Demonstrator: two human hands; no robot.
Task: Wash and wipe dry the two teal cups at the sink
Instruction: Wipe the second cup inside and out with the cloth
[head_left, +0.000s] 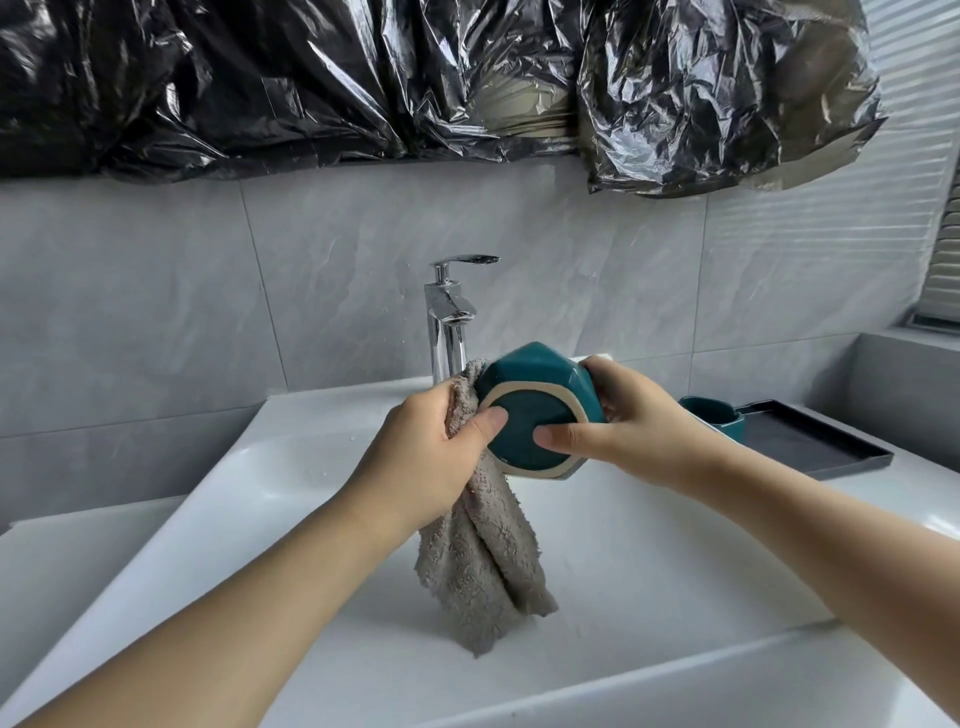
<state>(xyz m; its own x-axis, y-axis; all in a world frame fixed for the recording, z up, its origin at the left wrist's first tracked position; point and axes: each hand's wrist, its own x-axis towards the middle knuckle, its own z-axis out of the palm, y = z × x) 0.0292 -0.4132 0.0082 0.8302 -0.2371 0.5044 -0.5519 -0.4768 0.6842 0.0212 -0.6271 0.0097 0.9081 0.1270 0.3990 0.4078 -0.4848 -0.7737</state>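
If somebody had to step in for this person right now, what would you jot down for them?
Left hand: grips the grey towel, thumb pressed on the base of the cup.
Right hand: holds the teal cup on its side over the sink, base towards the camera.
The second teal cup sits at the near end of the dark tray, to the right of the basin.
The tap shows no running water.
Done: the held cup is at the wiping stage, so it appears to be washed.
Left: finish drying it and set it down. Whether the second cup is washed cannot be told.
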